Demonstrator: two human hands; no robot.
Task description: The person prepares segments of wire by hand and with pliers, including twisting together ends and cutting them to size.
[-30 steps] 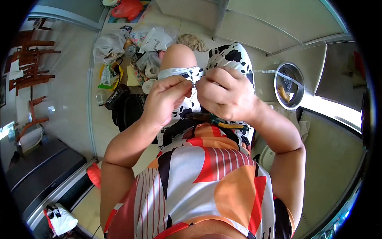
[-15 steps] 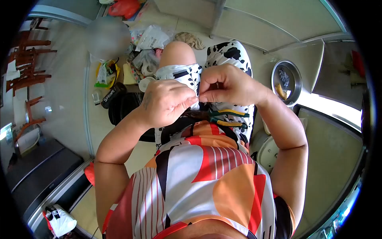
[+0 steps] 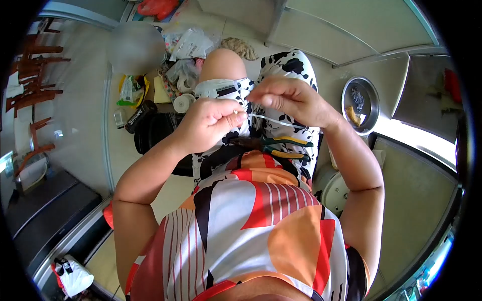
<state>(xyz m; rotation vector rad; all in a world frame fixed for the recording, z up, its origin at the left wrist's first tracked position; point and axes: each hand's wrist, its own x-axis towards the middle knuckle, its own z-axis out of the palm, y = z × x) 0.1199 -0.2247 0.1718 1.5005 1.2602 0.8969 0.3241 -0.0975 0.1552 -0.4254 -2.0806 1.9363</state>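
Note:
Over my lap, my left hand (image 3: 213,123) pinches the end of a thin white strand (image 3: 273,120) between thumb and fingertips. The strand runs to the right, passing beneath my right hand (image 3: 288,100). My right hand has its thumb and fingers apart, close to the left fingertips, and nothing shows between them. Pliers with green and yellow handles (image 3: 286,142) lie across my lap just below both hands. Patterned black and white trousers (image 3: 288,70) cover my legs, with one knee bare.
At the right stands a metal bowl (image 3: 369,103) with a few items inside. Plastic bags (image 3: 193,44), a white roll (image 3: 183,103), a black can (image 3: 142,116) and a yellow bag (image 3: 133,90) lie at the left. A brown cloth (image 3: 239,48) is beyond my knees.
The hands were together at first; now the right fingers have opened and lifted slightly off the left fingertips. The white strand shows across my lap, and the pliers have come into fuller view.

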